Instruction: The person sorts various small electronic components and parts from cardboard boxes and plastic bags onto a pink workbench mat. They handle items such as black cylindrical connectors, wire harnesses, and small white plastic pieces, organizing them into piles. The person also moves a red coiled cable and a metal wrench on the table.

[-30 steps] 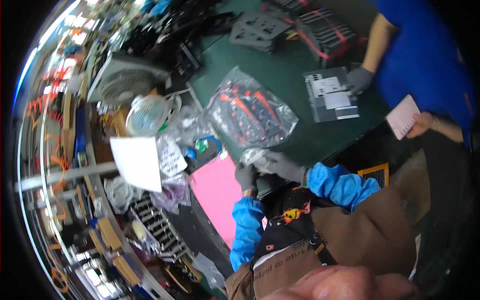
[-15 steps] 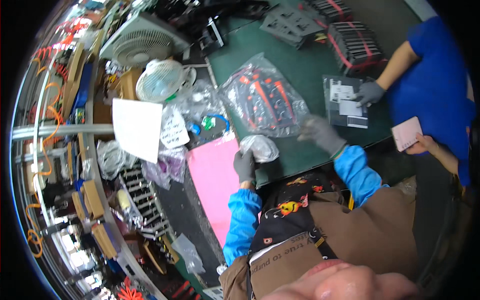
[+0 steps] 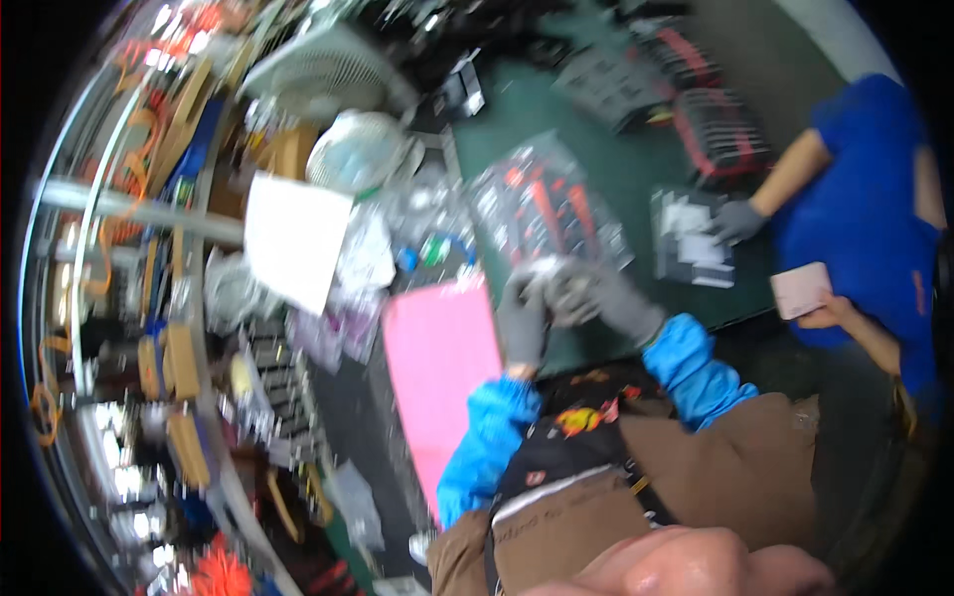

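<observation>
A whitish clear plastic bundle [image 3: 568, 290], perhaps a wrapped roll, is held over the near edge of the green table. My left hand [image 3: 525, 320], in a grey glove, is closed on its left side. At the bundle's right side is my gloved right hand [image 3: 626, 306]; its fingers are smeared by motion, and I cannot tell how they are bent. Just beyond both hands lies a clear plastic bag [image 3: 547, 204] with orange and dark parts inside. A pink sheet [image 3: 437, 348] lies left of my left hand.
Across the green table [image 3: 517, 99], a person in blue [image 3: 855, 219] rests a gloved hand on a bagged dark sheet [image 3: 686, 266] and holds a pink pad [image 3: 801, 290]. Strapped stacks [image 3: 723, 139] stand at the back. Left are a fan [image 3: 353, 154] and white paper [image 3: 296, 238].
My right hand has moved left and down to the plastic bundle. The left hand has brought the bundle a little to the right. The whole view has shifted and blurred.
</observation>
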A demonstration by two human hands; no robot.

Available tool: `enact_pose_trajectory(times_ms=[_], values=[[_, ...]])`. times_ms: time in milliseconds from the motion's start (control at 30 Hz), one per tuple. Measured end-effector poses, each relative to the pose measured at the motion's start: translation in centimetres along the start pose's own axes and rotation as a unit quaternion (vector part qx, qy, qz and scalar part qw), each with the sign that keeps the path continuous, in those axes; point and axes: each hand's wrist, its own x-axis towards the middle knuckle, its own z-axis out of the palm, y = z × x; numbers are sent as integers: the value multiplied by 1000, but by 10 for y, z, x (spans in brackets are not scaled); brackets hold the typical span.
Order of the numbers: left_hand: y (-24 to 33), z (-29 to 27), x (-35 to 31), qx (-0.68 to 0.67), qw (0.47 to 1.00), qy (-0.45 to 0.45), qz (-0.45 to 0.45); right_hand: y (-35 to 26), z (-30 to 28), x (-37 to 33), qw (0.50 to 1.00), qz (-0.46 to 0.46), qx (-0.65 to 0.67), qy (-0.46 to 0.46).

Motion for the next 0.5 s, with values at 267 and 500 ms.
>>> enact_pose_trajectory(times_ms=[267,500], values=[[19,3,-36,-64,996,-55,4,5,17,-29,666,-183,-688,222],[16,-24,-64,-79,995,-34,-49,22,-7,-28,688,-37,-691,218]])
